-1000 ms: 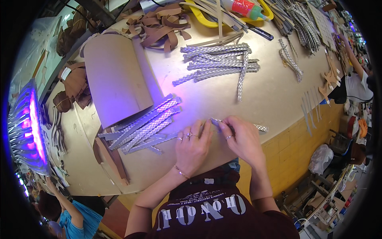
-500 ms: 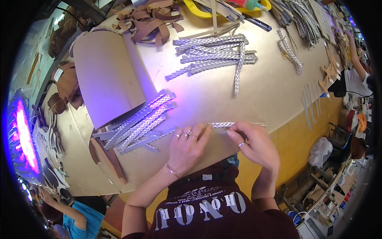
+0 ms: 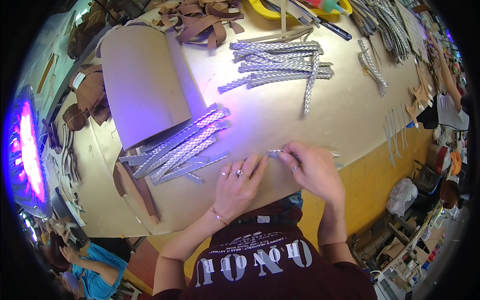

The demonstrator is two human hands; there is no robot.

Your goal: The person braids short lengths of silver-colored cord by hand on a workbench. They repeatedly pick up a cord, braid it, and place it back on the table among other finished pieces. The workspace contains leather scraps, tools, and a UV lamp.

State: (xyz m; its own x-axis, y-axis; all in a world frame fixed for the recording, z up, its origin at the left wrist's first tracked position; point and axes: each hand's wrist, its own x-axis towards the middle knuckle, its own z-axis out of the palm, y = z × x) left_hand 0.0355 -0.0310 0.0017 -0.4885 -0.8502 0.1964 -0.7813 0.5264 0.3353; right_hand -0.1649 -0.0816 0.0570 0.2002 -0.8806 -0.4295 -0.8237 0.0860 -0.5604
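Near the table's front edge lies a short silver braided strap [image 3: 274, 153], partly covered by my right hand [image 3: 314, 171]. The right thumb and index finger pinch it close to its left end. Its other end emerges beyond that hand, beside a bit of grey strip [image 3: 339, 165]. My left hand [image 3: 239, 181] is closed, its fingertips at the strap's left end; the thumb is hidden. Left of this hand, several braided straps and grey strips [image 3: 192, 140] lie in a loose bundle. Farther back rests a pile of silver braided straps [image 3: 282, 62], one lying crosswise.
A curved brown sheet [image 3: 145, 85] stands at the left, near a glowing lamp [image 3: 27, 150]. Brown strips [image 3: 210, 22], a yellow tray [image 3: 265, 12] and a dark cutter [image 3: 335, 29] lie at the back. Another person in blue [image 3: 102, 272] works at lower left.
My right hand has slid left along the braided strap, closer to my left hand, so less strap shows between them. The whole view has shifted slightly.
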